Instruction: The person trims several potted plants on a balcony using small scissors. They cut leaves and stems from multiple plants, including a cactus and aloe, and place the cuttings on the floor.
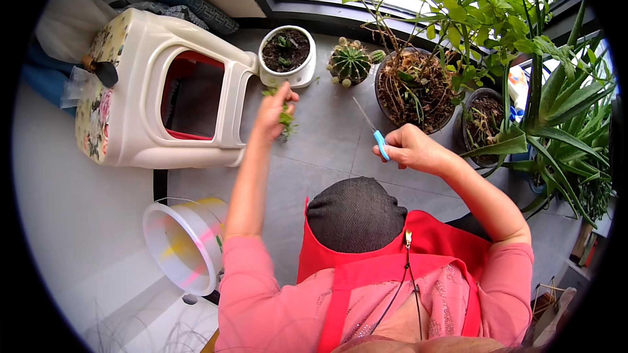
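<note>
My left hand (274,113) is a little blurred and holds small green plant cuttings (286,118), just below a white pot (300,78) of dark soil with small green plants in it. Scissors (379,143) with light blue handles are in my right hand (409,146); their blades point up and to the left over the grey tiled floor. Whether the blades are apart, I cannot tell. Above the scissors stands a round cactus (350,63). A large pot (417,90) with a tall leafy plant is just above my right hand.
A cream plastic stool (142,108) lies on its side at the left. Below it a translucent bucket (184,245) is tilted. A smaller dark pot (483,125) and aloe plants (564,103) stand at the right. The window frame (338,12) runs behind the pots.
</note>
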### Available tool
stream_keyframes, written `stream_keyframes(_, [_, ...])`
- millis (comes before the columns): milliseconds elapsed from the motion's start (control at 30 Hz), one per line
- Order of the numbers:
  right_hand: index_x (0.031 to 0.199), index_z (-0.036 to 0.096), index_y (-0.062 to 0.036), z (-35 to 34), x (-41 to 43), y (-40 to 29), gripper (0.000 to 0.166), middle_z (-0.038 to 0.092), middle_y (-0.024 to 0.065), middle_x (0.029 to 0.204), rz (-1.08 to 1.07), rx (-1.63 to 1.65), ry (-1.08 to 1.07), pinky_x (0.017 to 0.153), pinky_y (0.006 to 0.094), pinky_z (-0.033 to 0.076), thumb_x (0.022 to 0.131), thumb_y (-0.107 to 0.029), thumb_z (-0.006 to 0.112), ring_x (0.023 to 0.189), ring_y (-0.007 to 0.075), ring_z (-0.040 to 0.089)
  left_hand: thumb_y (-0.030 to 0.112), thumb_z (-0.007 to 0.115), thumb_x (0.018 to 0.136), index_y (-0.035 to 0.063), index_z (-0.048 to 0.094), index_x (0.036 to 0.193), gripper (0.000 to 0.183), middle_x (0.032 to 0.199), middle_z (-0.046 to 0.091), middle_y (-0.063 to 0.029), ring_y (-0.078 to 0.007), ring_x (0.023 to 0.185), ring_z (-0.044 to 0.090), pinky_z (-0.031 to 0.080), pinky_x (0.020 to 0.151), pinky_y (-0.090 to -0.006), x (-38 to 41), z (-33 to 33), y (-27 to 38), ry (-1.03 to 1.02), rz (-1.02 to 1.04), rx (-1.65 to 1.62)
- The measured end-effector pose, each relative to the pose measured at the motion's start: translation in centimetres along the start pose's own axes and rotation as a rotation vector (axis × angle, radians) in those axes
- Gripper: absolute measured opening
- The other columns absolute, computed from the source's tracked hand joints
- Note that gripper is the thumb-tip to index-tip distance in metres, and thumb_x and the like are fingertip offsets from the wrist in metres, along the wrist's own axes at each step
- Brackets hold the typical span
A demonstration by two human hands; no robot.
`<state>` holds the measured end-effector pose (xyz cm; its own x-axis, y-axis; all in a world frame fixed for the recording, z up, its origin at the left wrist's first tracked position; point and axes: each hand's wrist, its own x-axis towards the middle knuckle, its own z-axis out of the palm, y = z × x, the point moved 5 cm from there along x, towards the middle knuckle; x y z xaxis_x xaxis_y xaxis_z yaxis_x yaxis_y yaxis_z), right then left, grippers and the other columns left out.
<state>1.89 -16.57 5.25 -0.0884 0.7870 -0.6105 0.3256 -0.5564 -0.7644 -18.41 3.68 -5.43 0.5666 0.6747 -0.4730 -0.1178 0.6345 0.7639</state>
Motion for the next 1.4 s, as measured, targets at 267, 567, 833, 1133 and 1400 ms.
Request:
stream_keyframes(267, [0.062, 0.058, -0.0007, 1.7, -0.4, 7.4, 0.041, 0.048, -0.0006, 0.055, 0.187, 0.155, 0.044, 0.047, 0.0255, 0.041, 0.085, -0.035, 0.061, 0.051, 0.0072, 0.045, 0.016, 0.057, 0.082, 0.0044, 0.054, 0.090, 0.014, 0.072, 0.062, -0.0205, -0.0336, 0.073, 0.064, 0.049, 0.062, -0.0437, 9.5, -0.9, -8.9, 0.500, 0.423, 1.404])
stream_keyframes(567, [0.073, 0.063, 0.0028, 3.2, -1.3, 10.5, 0.038, 0.053, 0.0017, 0.057, 0.292, 0.151, 0.036, 0.047, 0.0259, 0.042, 0.086, -0.033, 0.062, 0.051, 0.0082, 0.048, 0.011, 0.051, 0.082, 0.0033, 0.052, 0.099, 0.019, 0.067, 0.065, -0.0078, -0.0211, 0.059, 0.066, 0.054, 0.050, -0.0327, 16.1, -0.9, -12.0, 0.456, 0.589, 2.057])
stream_keyframes(833, [0.069, 0.062, 0.0034, 2.1, -1.5, 10.9, 0.042, 0.049, 0.0063, 0.051, 0.265, 0.041, 0.068, 0.046, 0.0301, 0.040, 0.085, -0.035, 0.061, 0.048, 0.0113, 0.046, 0.010, 0.049, 0.083, 0.0091, 0.048, 0.086, 0.003, 0.067, 0.063, -0.0067, -0.0224, 0.057, 0.066, 0.053, 0.048, -0.0332, 15.7, -0.6, -12.4, 0.503, 0.624, 2.007])
stream_keyframes(1133, [0.078, 0.068, -0.0017, 2.2, -3.6, 9.7, 0.030, 0.061, 0.0147, 0.063, 0.155, -0.090, 0.005, 0.057, 0.0374, 0.045, 0.081, -0.030, 0.059, 0.058, 0.0229, 0.059, 0.013, 0.051, 0.085, 0.0076, 0.051, 0.083, 0.005, 0.074, 0.062, -0.0154, -0.0247, 0.066, 0.062, 0.047, 0.050, -0.0375, 11.4, -5.7, -15.0, 0.422, 0.326, 1.401])
stream_keyframes(1400, [0.076, 0.067, -0.0032, 3.5, -6.1, 12.6, 0.028, 0.063, 0.0179, 0.072, 0.125, -0.255, -0.091, 0.062, 0.0426, 0.046, 0.079, -0.029, 0.057, 0.070, 0.0340, 0.060, 0.018, 0.048, 0.094, 0.0051, 0.049, 0.081, 0.018, 0.074, 0.055, -0.0060, -0.0078, 0.048, 0.040, 0.032, 0.041, -0.0233, 0.3, -3.5, -18.9, 0.139, -0.362, -0.010])
